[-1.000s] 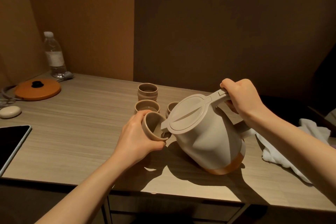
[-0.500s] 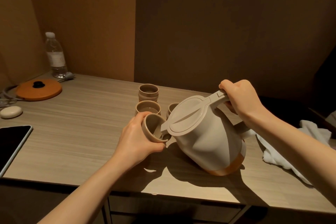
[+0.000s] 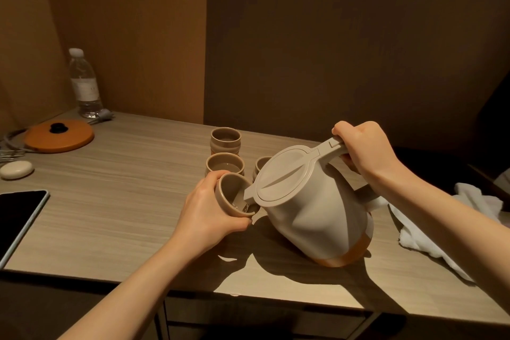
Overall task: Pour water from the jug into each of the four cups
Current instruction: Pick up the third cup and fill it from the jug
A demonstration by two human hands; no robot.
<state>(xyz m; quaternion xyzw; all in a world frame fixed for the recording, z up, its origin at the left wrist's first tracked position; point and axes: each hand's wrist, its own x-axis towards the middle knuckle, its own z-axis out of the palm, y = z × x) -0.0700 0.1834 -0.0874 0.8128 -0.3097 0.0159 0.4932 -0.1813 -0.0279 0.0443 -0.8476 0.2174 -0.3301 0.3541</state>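
Observation:
A beige jug [image 3: 311, 207] with an orange base leans to the left on the wooden table [image 3: 116, 201]. My right hand [image 3: 361, 146] grips its handle at the top. Its spout reaches into a tan cup [image 3: 230, 194] that my left hand [image 3: 209, 210] holds tilted toward the jug, and water shows in the cup's bottom. Behind it stands a second cup [image 3: 225, 164] holding water. Farther back a cup [image 3: 225, 138] sits on top of something. One more cup [image 3: 260, 164] is half hidden behind the jug's lid.
A white cloth [image 3: 430, 232] lies at the right, close to the jug. At the left are a dark tablet [image 3: 19, 215], a small white oval case [image 3: 16, 170], an orange lid [image 3: 59, 138] with a black knob, and a water bottle [image 3: 84, 85] by the wall.
The jug has tipped a little further toward the cup in my left hand. Water now shows in that cup. Both hands keep their grips.

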